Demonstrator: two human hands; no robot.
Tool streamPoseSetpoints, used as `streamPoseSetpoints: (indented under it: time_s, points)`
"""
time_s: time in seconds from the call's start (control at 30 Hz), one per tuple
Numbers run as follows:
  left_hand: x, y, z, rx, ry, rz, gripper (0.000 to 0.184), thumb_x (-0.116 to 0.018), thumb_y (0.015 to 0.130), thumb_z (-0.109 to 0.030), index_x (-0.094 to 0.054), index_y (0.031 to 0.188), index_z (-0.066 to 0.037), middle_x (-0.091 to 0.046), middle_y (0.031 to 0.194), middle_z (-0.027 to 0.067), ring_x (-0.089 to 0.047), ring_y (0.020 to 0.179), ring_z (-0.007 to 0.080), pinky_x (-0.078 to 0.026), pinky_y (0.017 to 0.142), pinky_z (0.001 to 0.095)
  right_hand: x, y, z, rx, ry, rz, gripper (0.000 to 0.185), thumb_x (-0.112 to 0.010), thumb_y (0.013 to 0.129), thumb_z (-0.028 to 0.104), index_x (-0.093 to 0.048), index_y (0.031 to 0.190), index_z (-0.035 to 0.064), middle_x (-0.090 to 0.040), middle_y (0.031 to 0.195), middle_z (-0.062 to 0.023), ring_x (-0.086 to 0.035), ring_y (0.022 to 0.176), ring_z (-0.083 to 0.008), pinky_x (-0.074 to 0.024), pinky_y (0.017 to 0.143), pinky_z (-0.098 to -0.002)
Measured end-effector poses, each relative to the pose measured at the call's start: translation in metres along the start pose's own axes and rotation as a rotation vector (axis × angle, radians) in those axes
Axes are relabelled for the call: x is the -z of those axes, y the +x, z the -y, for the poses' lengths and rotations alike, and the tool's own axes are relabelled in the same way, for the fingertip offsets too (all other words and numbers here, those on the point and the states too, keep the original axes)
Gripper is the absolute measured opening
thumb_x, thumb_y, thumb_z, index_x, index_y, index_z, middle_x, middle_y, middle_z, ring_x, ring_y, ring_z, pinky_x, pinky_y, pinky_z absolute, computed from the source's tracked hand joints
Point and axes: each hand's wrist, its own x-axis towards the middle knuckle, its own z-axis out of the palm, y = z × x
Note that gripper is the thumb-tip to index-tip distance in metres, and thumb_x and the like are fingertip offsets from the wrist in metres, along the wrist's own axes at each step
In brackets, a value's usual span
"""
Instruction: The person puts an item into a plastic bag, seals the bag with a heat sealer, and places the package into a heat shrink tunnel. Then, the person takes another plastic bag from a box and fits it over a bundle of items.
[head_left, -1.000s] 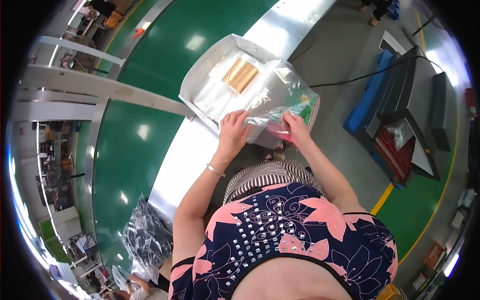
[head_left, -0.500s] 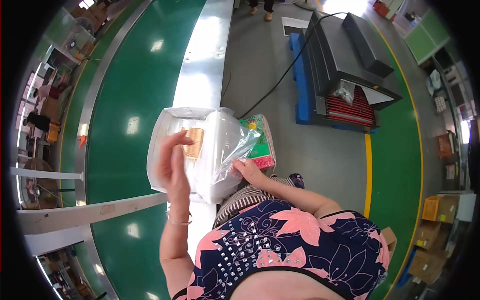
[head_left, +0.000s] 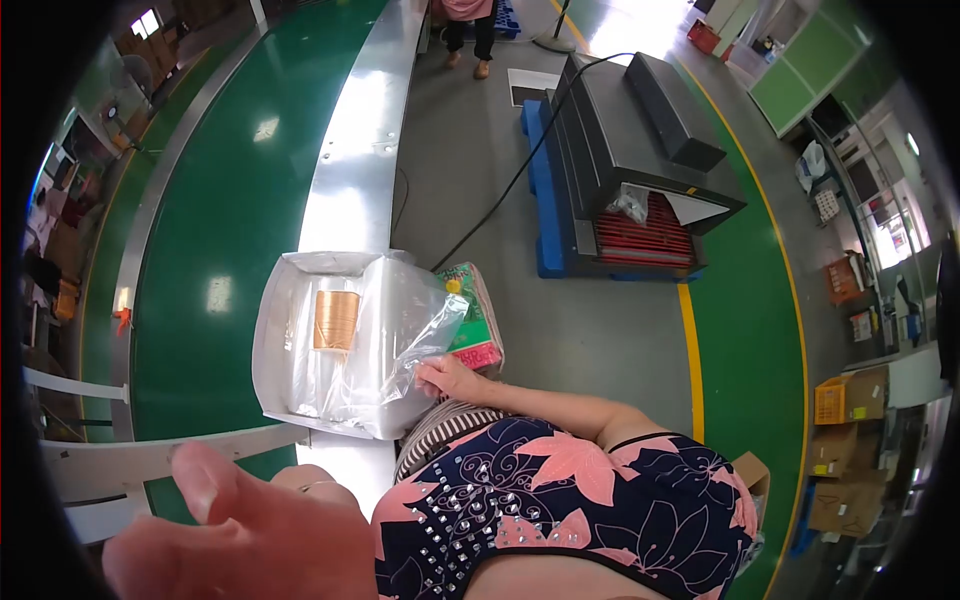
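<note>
A white box (head_left: 270,345) with clear plastic over its contents sits on the metal edge of the green conveyor. Inside it lies a spool of golden thread (head_left: 336,321). My right hand (head_left: 447,378) pinches the clear plastic bag (head_left: 425,320) at the box's right side. Behind that plastic is a green and red printed package (head_left: 474,325). Raised close to the camera at the lower left, my left hand (head_left: 235,530) is away from the box, thumb apart and the other fingers partly cut off or blurred; nothing shows in it.
The green conveyor (head_left: 220,200) runs along the left, with a white metal bar (head_left: 200,447) crossing it. A dark machine (head_left: 620,150) on a blue pallet stands at the right, its cable trailing on the floor. A person (head_left: 470,30) stands at the top.
My left hand has gone from over the box, back and up close to the camera at the lower left. My right hand still holds the plastic. The view has turned.
</note>
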Motion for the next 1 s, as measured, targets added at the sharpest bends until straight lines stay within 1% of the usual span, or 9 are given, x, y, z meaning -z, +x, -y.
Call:
streamPoseSetpoints:
  time_s: [0.07, 0.1, 0.27, 0.33, 0.53, 0.67, 0.77, 0.93, 1.0]
  points:
    - [-0.004, -0.002, 0.0, 0.044, -0.16, 0.019, 0.046, -0.04, 0.09, -0.059, -0.05, 0.13, -0.039, -0.031, 0.14, 0.014, -0.029, 0.129, 0.0327, -0.015, 0.106, 0.058, 0.004, -0.003, -0.002, -0.054, 0.054, 0.041, 0.036, -0.046, 0.096, 0.035, -0.06, 0.084, 0.0037, -0.056, 0.067, -0.0001, -0.052, 0.06, -0.0065, -0.0424, 0.055, -0.0211]
    - [-0.005, -0.003, 0.0, 0.052, -0.149, 0.016, 0.046, -0.04, 0.09, -0.059, -0.05, 0.13, -0.039, -0.031, 0.14, 0.014, -0.029, 0.129, 0.0327, -0.015, 0.106, 0.058, 0.008, -0.005, -0.002, -0.054, 0.043, 0.049, 0.036, -0.047, 0.096, 0.035, -0.06, 0.083, 0.0036, -0.056, 0.067, -0.0002, -0.052, 0.059, -0.0071, -0.0429, 0.055, -0.0211]
    - [-0.029, -0.004, 0.031, 0.083, -0.026, -0.014, 0.046, -0.039, 0.09, -0.06, -0.048, 0.13, -0.04, -0.029, 0.141, 0.0122, -0.027, 0.13, 0.0311, -0.013, 0.106, 0.0585, 0.017, -0.007, -0.009, -0.05, 0.002, 0.074, 0.037, -0.048, 0.095, 0.035, -0.061, 0.082, 0.0026, -0.056, 0.066, -0.0006, -0.052, 0.06, -0.0074, -0.0434, 0.056, -0.0216]
    - [-0.031, -0.004, 0.039, 0.105, 0.014, -0.019, 0.046, -0.039, 0.09, -0.06, -0.047, 0.131, -0.04, -0.028, 0.141, 0.0114, -0.026, 0.13, 0.0304, -0.012, 0.106, 0.0588, 0.014, -0.006, -0.008, 0.003, 0.024, 0.036, 0.037, -0.048, 0.093, 0.031, -0.062, 0.078, 0.0005, -0.057, 0.061, -0.0035, -0.053, 0.054, -0.0097, -0.0429, 0.052, -0.0235]
    - [-0.032, -0.007, 0.036, 0.113, 0.124, -0.01, 0.045, -0.038, 0.09, -0.06, -0.045, 0.131, -0.041, -0.025, 0.143, 0.0092, -0.024, 0.131, 0.0285, -0.01, 0.106, 0.0594, 0.014, -0.003, 0.001, -0.015, 0.0, 0.067, 0.038, -0.048, 0.092, 0.032, -0.062, 0.078, -0.0002, -0.058, 0.062, -0.0044, -0.054, 0.056, -0.0107, -0.0434, 0.052, -0.0247]
    - [-0.038, -0.007, 0.052, 0.065, 0.128, -0.033, 0.045, -0.037, 0.09, -0.06, -0.043, 0.131, -0.042, -0.023, 0.143, 0.0077, -0.022, 0.132, 0.0271, -0.008, 0.106, 0.0599, 0.018, 0.003, -0.006, 0.025, -0.033, 0.071, 0.036, -0.049, 0.092, 0.03, -0.062, 0.078, 0.0, -0.058, 0.062, -0.0041, -0.053, 0.055, -0.0103, -0.0434, 0.053, -0.0241]
    - [-0.036, -0.004, 0.05, 0.02, 0.13, -0.038, 0.045, -0.036, 0.09, -0.06, -0.042, 0.132, -0.043, -0.022, 0.144, 0.0066, -0.021, 0.133, 0.0262, -0.007, 0.106, 0.0602, 0.019, 0.004, -0.004, -0.003, -0.022, 0.117, 0.034, -0.048, 0.093, 0.026, -0.063, 0.078, -0.0001, -0.058, 0.062, -0.0041, -0.052, 0.054, -0.0101, -0.0431, 0.053, -0.0243]
    - [-0.041, -0.001, 0.062, -0.031, 0.146, -0.066, 0.045, -0.035, 0.091, -0.06, -0.04, 0.132, -0.044, -0.019, 0.145, 0.0048, -0.019, 0.134, 0.0245, -0.005, 0.106, 0.0608, 0.023, 0.003, 0.004, 0.022, -0.032, 0.096, 0.035, -0.048, 0.092, 0.027, -0.062, 0.076, -0.0003, -0.058, 0.062, -0.0044, -0.053, 0.055, -0.01, -0.0427, 0.053, -0.0245]
    - [-0.047, -0.003, 0.06, -0.051, 0.156, -0.068, 0.045, -0.035, 0.091, -0.06, -0.04, 0.132, -0.044, -0.019, 0.146, 0.004, -0.018, 0.134, 0.0239, -0.005, 0.107, 0.061, 0.024, -0.001, 0.004, -0.007, -0.048, 0.099, 0.035, -0.049, 0.092, 0.028, -0.062, 0.075, 0.0, -0.058, 0.062, -0.0042, -0.052, 0.055, -0.0099, -0.0427, 0.053, -0.0244]
